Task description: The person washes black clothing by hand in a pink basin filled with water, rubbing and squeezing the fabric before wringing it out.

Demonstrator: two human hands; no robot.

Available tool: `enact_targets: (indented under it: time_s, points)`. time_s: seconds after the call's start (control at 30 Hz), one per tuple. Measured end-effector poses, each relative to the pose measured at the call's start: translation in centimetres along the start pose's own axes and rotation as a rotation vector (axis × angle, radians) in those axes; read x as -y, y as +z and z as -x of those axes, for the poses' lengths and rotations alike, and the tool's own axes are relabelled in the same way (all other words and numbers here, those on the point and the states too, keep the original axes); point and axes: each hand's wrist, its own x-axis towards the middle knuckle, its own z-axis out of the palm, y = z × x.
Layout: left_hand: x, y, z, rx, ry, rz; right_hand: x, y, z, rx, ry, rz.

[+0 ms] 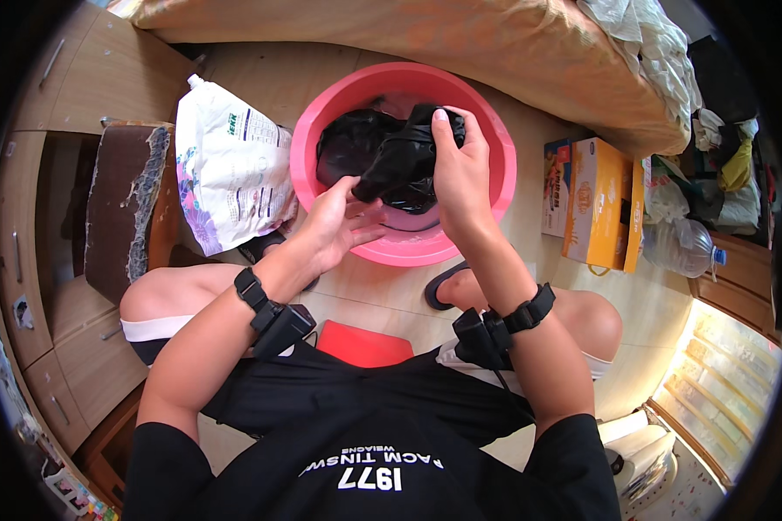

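Note:
Over a pink basin (413,252) I hold up part of a wet black cloth garment (400,165). My right hand (462,169) grips its upper right end, thumb on top and fingers behind. At its lower left end, my left hand (339,217) pinches an edge between thumb and forefinger, while the other fingers spread below. More dark wet cloth (352,143) lies in the basin, with a little water (400,102) showing around it. What kind of garment it is, I cannot tell.
Left of the basin stands a white detergent pouch (230,165), beside a worn brown padded stool (126,208). An orange carton (595,204) and a clear plastic bottle (682,247) are at the right. A bed (426,39) borders the far side; a red seat (363,345) is beneath me.

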Motion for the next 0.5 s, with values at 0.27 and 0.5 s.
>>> enact_targets:
  time_s: [0.27,0.5]
  points:
    - [0.6,0.6,-0.9,-0.038,0.866,-0.749,0.5,0.1,0.6,0.081,-0.190,0.148]
    - [0.0,0.7,-1.7,0.000,1.100,-0.968,1.6,1.0,2.4,0.311,-0.182,-0.030]
